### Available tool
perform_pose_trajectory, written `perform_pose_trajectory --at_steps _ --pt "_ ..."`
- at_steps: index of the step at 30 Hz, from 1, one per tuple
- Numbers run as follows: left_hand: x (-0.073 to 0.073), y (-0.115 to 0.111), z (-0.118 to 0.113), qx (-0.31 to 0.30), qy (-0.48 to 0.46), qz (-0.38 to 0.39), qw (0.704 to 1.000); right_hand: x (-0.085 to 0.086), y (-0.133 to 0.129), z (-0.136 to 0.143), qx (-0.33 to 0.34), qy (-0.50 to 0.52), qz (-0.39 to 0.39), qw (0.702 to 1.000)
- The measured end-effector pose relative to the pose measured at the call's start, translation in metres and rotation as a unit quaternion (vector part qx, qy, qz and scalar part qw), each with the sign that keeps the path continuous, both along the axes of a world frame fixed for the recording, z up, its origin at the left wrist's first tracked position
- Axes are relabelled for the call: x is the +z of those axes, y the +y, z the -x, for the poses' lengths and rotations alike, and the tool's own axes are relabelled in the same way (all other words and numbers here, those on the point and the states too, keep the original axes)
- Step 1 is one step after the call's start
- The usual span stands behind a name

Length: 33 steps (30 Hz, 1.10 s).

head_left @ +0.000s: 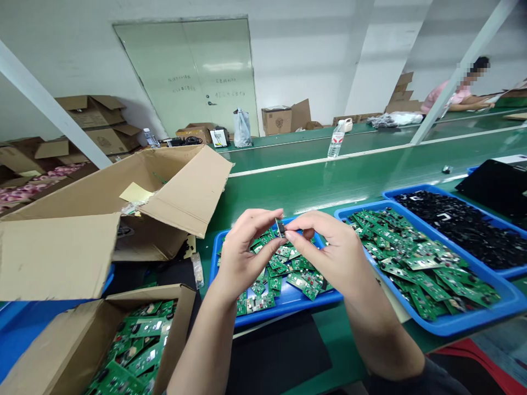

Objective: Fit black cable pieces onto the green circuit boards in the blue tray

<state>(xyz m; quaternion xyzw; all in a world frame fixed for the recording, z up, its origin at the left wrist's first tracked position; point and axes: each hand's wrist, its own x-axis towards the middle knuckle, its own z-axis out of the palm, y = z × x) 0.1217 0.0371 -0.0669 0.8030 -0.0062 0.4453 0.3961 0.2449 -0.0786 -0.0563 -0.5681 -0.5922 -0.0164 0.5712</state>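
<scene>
Between my two hands, above the middle blue tray (284, 311), is a small circuit board (280, 227) turned nearly edge-on, with a dark part on its right side. My left hand (249, 247) pinches the board between thumb and fingers. From the other side, my right hand (325, 241) has thumb and forefinger closed at the dark part; I cannot make out whether that part is separate from the board. Loose green circuit boards (307, 282) lie in the tray below, partly hidden by my hands.
At right, a blue tray (448, 327) holds a heap of green boards, and another holds small black parts (465, 225). A carton of boards (181, 307) stands at front left, a large open carton (181, 192) behind it. Farther back are a water bottle (336, 140) and a person (450, 99).
</scene>
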Motion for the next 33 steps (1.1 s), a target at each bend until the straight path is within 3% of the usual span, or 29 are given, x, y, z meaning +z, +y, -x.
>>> perform_pose_trajectory --at_steps 9,15,26,33 --pt "0.0 -0.002 -0.002 -0.032 -0.036 0.038 0.998 -0.001 0.004 -0.006 0.007 -0.002 -0.022 1.0" --pt "0.002 -0.002 0.001 -0.063 -0.005 0.036 0.997 0.0 0.004 -0.004 -0.012 -0.004 -0.053 0.999" --pt "0.003 0.003 0.003 -0.067 0.022 -0.004 0.997 -0.003 0.01 -0.005 -0.087 -0.161 -0.085 0.979" --pt "0.005 0.005 0.005 -0.089 0.092 -0.004 0.992 -0.007 0.014 -0.01 -0.074 -0.207 -0.102 0.97"
